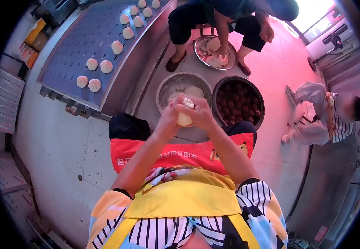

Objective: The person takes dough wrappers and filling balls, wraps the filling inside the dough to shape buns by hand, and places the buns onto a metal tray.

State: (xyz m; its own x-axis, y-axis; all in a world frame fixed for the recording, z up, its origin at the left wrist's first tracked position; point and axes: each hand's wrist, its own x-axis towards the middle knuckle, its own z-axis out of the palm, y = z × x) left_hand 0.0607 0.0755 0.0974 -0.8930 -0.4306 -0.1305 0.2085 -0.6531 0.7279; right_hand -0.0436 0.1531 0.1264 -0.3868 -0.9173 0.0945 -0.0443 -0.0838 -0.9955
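Observation:
My left hand (169, 120) and my right hand (203, 114) are closed together around a pale piece of dough (184, 119). A small white lump of it pokes up between my thumbs and fingers, while a rounder part bulges out below. They are held over the near side of a metal basin (160, 92), which has more pale dough (193, 92) inside. Right of the basin stands a dark round tub (260, 93) full of reddish-brown balls (238, 101).
At the upper left, a perforated metal tray (70, 54) carries several white buns (117, 47). Opposite me, a person reaches one hand (220, 53) into another basin (197, 52) with dough and pinkish pieces. Another person (317, 112) sits at the right.

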